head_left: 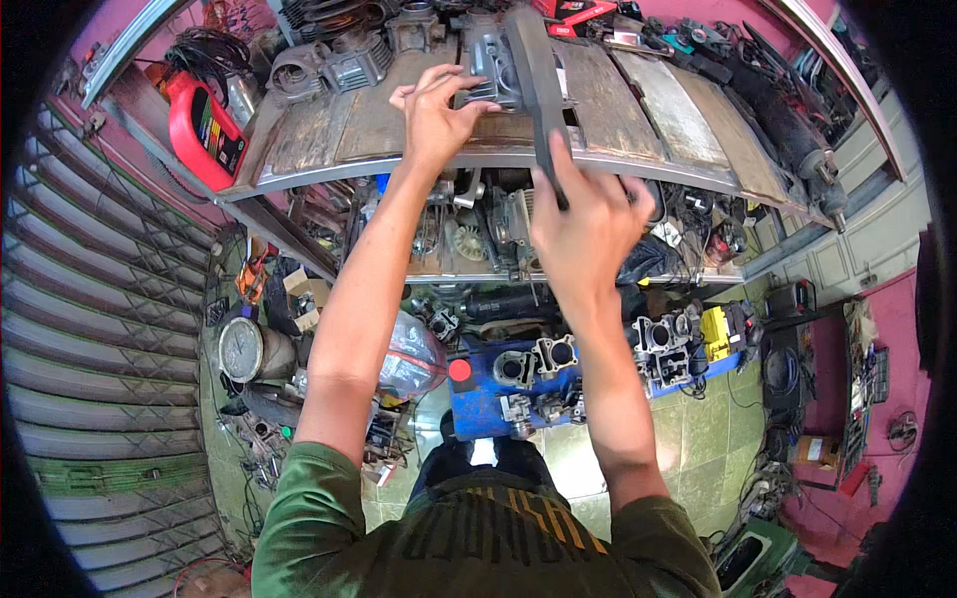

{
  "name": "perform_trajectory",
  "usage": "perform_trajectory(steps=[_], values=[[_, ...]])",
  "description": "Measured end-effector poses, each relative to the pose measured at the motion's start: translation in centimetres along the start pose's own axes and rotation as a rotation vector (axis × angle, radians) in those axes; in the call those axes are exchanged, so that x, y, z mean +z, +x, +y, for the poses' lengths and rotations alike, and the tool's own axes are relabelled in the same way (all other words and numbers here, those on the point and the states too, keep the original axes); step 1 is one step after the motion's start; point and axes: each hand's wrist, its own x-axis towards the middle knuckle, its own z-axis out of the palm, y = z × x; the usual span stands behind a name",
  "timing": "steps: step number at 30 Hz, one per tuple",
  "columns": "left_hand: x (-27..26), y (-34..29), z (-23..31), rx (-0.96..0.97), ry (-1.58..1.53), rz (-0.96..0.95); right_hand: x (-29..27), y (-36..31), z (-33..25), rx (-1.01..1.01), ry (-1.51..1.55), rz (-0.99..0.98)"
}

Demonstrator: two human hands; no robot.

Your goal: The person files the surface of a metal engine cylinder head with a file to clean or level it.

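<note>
At the near edge of the wooden bench top stands a grey metal engine part, finned and hollow like a cylinder casting. My left hand grips its left side, thumb low and fingers curled against it. My right hand, smeared by motion, is closed around the lower end of a long, flat, dark grey bar-shaped tool. The tool slants up and away across the right side of the engine part and hides some of it. Whether the two touch I cannot tell.
A red oil bottle stands at the bench's left end. More engine castings sit at the back left. Below, a shelf is crowded with parts. A blue low table holds several metal engine parts near my legs.
</note>
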Motion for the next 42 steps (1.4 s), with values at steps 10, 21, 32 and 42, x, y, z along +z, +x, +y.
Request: perform_trajectory(steps=[10, 21, 32, 42], values=[[-1.3, -0.3, -0.4, -0.056, -0.014, -0.046, 0.4, -2.0, 0.2, 0.005, 0.061, -0.055], [-1.4, -2.2, -0.6, -0.002, -0.008, -0.009, -1.0, -1.4, 0.9, 0.054, 0.065, -0.172], [-1.1, -2.1, 0.5, -0.031, 0.021, -0.025, 0.8, -5.5, 0.7, -0.024, 0.110, -0.064], [-1.3, -2.0, 0.1, -0.030, 0.013, -0.024, 0.6, -3.1, 3.3, 0.145, 0.045, -0.182]])
